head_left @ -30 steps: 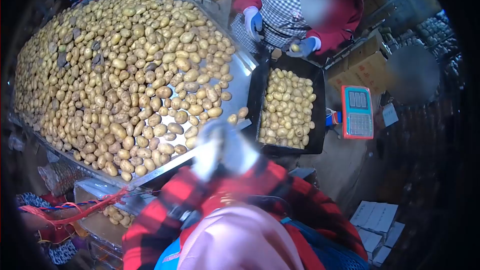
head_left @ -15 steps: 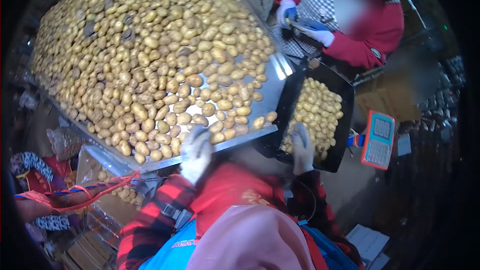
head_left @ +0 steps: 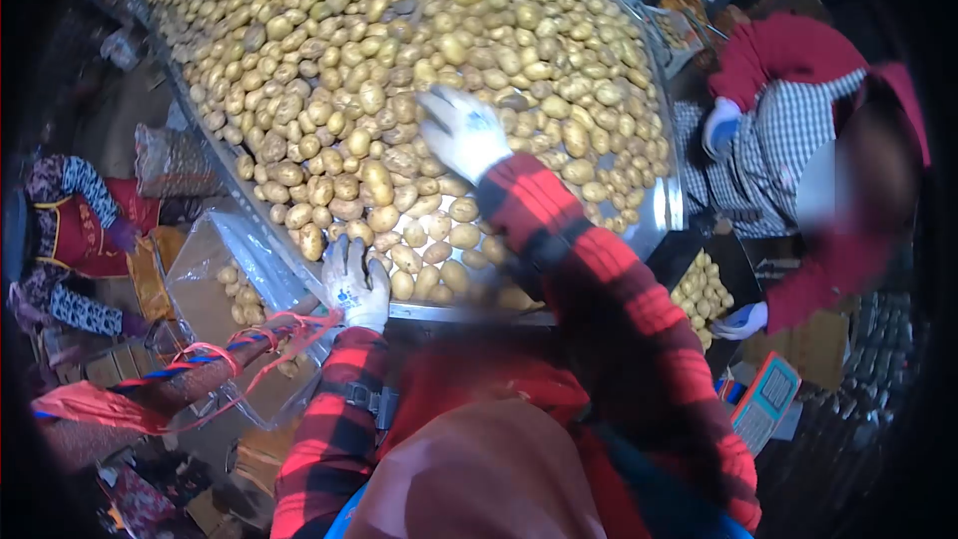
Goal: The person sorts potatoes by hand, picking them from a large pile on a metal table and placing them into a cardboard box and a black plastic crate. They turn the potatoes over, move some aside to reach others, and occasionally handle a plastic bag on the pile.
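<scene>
A wide heap of potatoes (head_left: 339,100) covers the metal table (head_left: 659,205). Gloved in white, my right hand (head_left: 467,132) reaches across the front of the heap, fingers stretched to the left and resting on or just over potatoes; I see nothing gripped in it. My left hand (head_left: 356,289), in a white glove with grey fingertips, lies at the table's front edge with its fingers apart, beside the nearest potatoes. To the right, a black bin (head_left: 736,265) contains more potatoes (head_left: 702,289), partly hidden behind my right sleeve.
A co-worker in a checked apron (head_left: 798,155) stands at the right, one gloved hand (head_left: 741,321) at the bin. A red-and-grey scale display (head_left: 766,401) is close by. On the left are a rope-wrapped pole (head_left: 165,394), a plastic-lined box (head_left: 205,269) and another person (head_left: 90,230).
My right hand has left the black bin and swung left over the heap. My left hand has opened out at the table edge. The co-worker's hand has come to the bin; the view has shifted.
</scene>
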`<action>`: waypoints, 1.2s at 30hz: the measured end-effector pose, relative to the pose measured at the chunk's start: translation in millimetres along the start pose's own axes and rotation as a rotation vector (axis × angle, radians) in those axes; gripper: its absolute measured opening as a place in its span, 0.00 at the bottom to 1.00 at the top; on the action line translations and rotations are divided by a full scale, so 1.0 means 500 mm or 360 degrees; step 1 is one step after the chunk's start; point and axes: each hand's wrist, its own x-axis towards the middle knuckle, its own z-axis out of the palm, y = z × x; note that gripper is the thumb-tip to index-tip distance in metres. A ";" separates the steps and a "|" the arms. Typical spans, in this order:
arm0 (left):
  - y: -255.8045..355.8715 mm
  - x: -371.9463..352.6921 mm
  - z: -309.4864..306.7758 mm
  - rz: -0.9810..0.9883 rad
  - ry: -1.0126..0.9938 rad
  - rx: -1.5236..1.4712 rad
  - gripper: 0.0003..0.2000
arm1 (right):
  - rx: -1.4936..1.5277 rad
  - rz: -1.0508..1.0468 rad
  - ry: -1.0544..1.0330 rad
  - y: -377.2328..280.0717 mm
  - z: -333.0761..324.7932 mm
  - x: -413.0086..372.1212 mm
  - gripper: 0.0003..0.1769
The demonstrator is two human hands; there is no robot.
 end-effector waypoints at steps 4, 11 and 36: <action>0.007 0.005 -0.011 -0.0003 -0.0012 -0.0049 0.23 | -0.0711 -0.0060 -0.0322 -0.062 0.163 -0.024 0.27; 0.012 0.005 -0.021 0.0081 0.0005 -0.0055 0.25 | -0.0280 -0.0095 -0.0714 -0.144 0.100 -0.293 0.34; -0.001 -0.008 0.000 0.0022 -0.0003 -0.0009 0.20 | -0.0681 0.0162 -0.0968 0.053 -0.071 -0.261 0.14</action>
